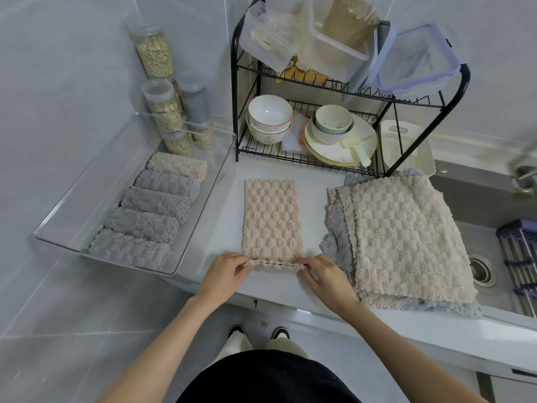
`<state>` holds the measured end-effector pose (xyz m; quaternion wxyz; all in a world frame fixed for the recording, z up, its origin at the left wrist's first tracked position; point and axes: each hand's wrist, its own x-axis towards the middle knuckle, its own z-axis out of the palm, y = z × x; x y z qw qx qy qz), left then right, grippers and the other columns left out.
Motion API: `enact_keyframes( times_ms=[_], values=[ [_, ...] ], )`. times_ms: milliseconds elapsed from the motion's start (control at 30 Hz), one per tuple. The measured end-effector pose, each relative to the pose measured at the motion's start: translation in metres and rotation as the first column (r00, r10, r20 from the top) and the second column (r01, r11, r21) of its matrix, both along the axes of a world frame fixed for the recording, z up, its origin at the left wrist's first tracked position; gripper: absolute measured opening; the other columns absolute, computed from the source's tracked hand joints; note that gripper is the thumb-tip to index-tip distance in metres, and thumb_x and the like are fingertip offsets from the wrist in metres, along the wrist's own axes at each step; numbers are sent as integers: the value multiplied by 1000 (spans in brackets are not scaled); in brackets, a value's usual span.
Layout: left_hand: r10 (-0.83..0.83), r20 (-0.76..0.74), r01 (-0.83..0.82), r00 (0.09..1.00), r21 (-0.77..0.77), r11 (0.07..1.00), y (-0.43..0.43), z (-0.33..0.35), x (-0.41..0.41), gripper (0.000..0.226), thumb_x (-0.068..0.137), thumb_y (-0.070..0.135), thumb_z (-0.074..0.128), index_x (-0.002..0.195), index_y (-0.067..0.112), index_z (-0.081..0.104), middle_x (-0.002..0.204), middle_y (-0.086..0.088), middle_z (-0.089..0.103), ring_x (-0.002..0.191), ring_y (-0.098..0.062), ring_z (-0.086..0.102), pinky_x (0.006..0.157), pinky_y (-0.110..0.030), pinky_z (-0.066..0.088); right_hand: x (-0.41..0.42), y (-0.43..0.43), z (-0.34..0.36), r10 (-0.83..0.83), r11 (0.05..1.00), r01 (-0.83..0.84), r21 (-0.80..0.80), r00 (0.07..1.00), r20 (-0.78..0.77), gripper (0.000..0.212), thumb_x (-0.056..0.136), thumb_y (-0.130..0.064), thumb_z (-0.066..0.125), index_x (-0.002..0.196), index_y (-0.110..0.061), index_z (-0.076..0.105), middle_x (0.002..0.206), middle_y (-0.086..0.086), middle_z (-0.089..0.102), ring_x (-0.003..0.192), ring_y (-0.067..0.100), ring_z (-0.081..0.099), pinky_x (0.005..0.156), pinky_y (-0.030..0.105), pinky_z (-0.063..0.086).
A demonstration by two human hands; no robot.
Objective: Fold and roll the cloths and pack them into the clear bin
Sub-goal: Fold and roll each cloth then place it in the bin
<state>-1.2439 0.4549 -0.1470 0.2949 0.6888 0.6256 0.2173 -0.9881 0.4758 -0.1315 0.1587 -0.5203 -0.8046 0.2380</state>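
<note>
A beige cloth (271, 219), folded into a long strip, lies on the white counter in front of me. My left hand (226, 271) pinches its near left corner and my right hand (322, 274) pinches its near right corner, with the near edge curled up slightly. The clear bin (215, 181) stands at the left and holds several rolled cloths (154, 205), grey ones and one beige at the far end. A stack of flat beige and grey cloths (401, 237) lies to the right.
A black dish rack (319, 167) with bowls, plates and plastic containers stands behind the cloth. Clear jars of grain (162, 109) stand behind the bin. A sink (488, 257) with a drain is at the right edge, past the stack.
</note>
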Motion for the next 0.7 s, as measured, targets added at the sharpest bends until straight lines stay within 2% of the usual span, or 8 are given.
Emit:
enact_keyframes(
  times_ms=[100,133,200,267,367,500,600,700],
  values=[
    [67,9,-67,998,1,998,1,1,-2,39,89,29,62,57,25,40,50,12,39,61,-6,40,56,-18,28,4,5,0,-154,970,142,-196,987,-48,17,93,-26,57,108,-23,66,95,-4,55,77,2,56,67,12,39],
    [96,34,-96,995,-11,995,2,3,-1,42,88,31,63,55,26,38,47,12,36,56,-5,37,54,-20,28,4,7,-2,-188,952,168,-255,980,-57,17,93,-28,57,106,-22,66,96,-5,55,79,2,56,70,12,41],
    [165,123,-159,979,-56,986,3,4,1,46,87,28,65,50,27,39,41,12,38,47,-6,34,49,-21,24,0,14,-4,-222,930,187,-318,972,-80,16,94,-27,56,100,-18,67,91,-8,60,86,10,56,75,22,44],
    [237,178,-220,955,-109,969,5,5,3,48,86,26,66,48,23,38,39,11,35,44,-7,31,48,-22,20,-6,20,-3,-283,899,213,-382,950,-136,12,94,-24,55,91,-17,64,77,-12,58,79,12,53,68,19,40],
    [298,166,-276,940,-144,950,10,4,4,49,87,30,65,51,21,32,42,10,29,46,-6,27,51,-26,19,-13,28,-1,-372,844,253,-472,911,-178,14,95,-25,54,86,-16,60,72,-3,57,65,10,48,55,15,34],
    [327,121,-304,937,-175,936,16,4,4,50,88,32,63,51,21,30,43,9,30,45,-6,29,48,-23,21,-19,33,-2,-374,851,273,-448,915,-154,13,96,-27,53,91,-17,58,73,-3,61,63,8,52,56,16,38],
    [330,113,-306,937,-184,934,18,4,4,48,89,33,61,53,20,33,45,8,34,45,-5,31,48,-23,21,-22,35,-6,-379,871,311,-381,918,-117,17,96,-32,51,94,-17,60,74,-4,63,75,17,58,65,31,46],
    [319,102,-295,942,-199,935,21,4,3,46,90,31,60,55,19,34,45,8,35,44,-6,32,48,-25,22,-25,35,-4,-374,900,302,-315,906,-198,16,96,-32,51,89,-19,59,68,-11,56,76,14,50,63,30,40]
  ],
)
